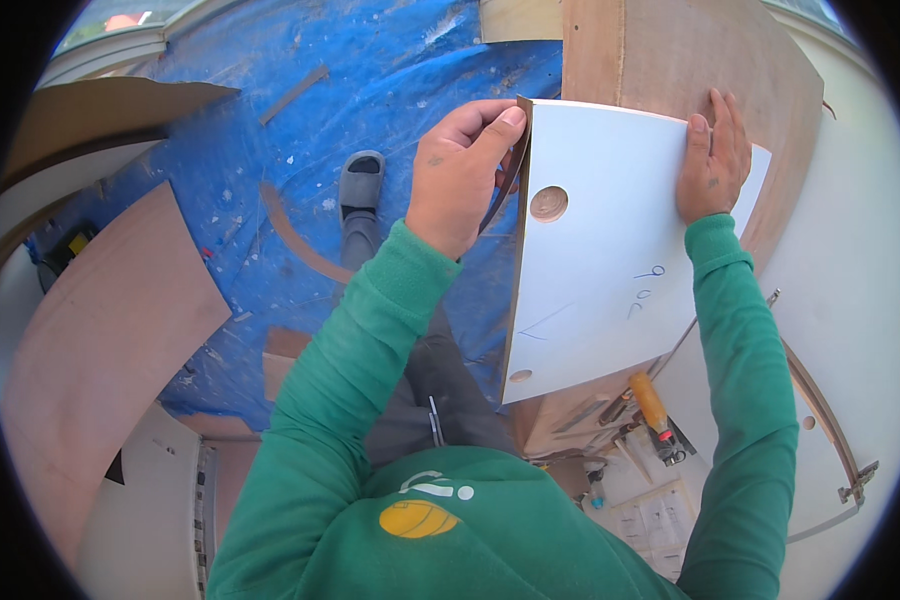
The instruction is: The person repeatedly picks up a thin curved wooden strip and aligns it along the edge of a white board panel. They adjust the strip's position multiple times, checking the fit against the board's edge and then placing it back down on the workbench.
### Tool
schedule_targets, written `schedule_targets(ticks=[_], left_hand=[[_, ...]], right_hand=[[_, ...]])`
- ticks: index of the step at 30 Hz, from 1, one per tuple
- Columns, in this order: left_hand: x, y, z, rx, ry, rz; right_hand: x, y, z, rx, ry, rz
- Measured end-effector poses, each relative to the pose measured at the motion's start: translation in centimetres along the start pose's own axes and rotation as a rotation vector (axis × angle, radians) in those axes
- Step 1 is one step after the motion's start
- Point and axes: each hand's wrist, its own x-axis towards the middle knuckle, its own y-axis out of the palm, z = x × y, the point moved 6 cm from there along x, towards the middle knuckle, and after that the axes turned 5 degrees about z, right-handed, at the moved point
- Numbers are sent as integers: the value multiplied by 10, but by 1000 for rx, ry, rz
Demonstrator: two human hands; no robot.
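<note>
A white panel (pixel 590 270) with two round hinge recesses and pen marks lies tilted in front of me, on top of a wooden board (pixel 710 50). My left hand (pixel 460 170) is at the panel's far left corner. Its thumb and fingers pinch a thin dark edge-banding strip (pixel 518 165) there; the strip runs along the left edge, and a loose length curves down behind my fingers. My right hand (pixel 715 165) rests at the panel's far right corner, thumb on the panel's face, fingers stretched out past its far edge.
Blue sheeting (pixel 300 200) covers the floor, with a curved wood strip (pixel 300 240) on it. A thin plywood sheet (pixel 120 340) leans at the left. Below the panel, a tool with an orange handle (pixel 649 402) lies among other tools. A white panel with metal hinges (pixel 855 485) is at the right.
</note>
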Motion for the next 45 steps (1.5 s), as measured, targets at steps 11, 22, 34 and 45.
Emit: schedule_targets(ticks=[11,22,34,45], left_hand=[[-28,-11,0,140,6,37],[-30,-8,-1,324,132,5],[-31,-6,6,315,158,-23],[-33,-2,7,287,139,-47]], right_hand=[[-1,0,-1,32,1,-2],[0,1,-1,23,0,2],[-1,2,-4,5,-14,-12],[-1,2,-4,6,-24,-20]])
